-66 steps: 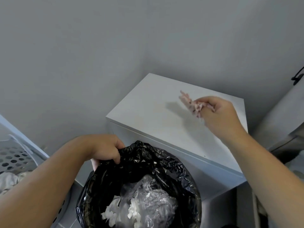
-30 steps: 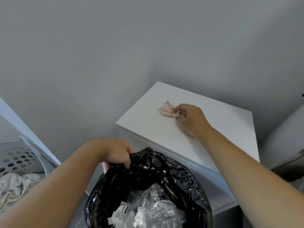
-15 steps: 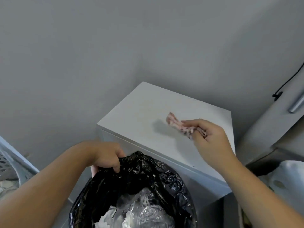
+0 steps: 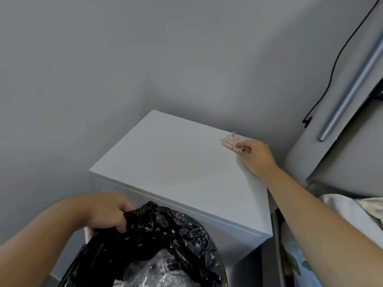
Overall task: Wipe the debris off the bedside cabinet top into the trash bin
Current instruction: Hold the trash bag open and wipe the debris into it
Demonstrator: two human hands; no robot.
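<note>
Right hand (image 4: 258,157) pinches pink cloth (image 4: 233,143) at the far right corner of the white cabinet top (image 4: 176,160), left hand (image 4: 107,212) grips black-lined trash bin (image 4: 157,243) rim just below the front edge.

The left hand (image 4: 107,212) and right hand (image 4: 257,158) are bare from fingertips to wrists. The left forearm (image 4: 41,245) and right forearm (image 4: 321,224) are likewise uncovered as far as the picture's edge. Knuckles and finger creases show; nails are too small to judge.
</note>
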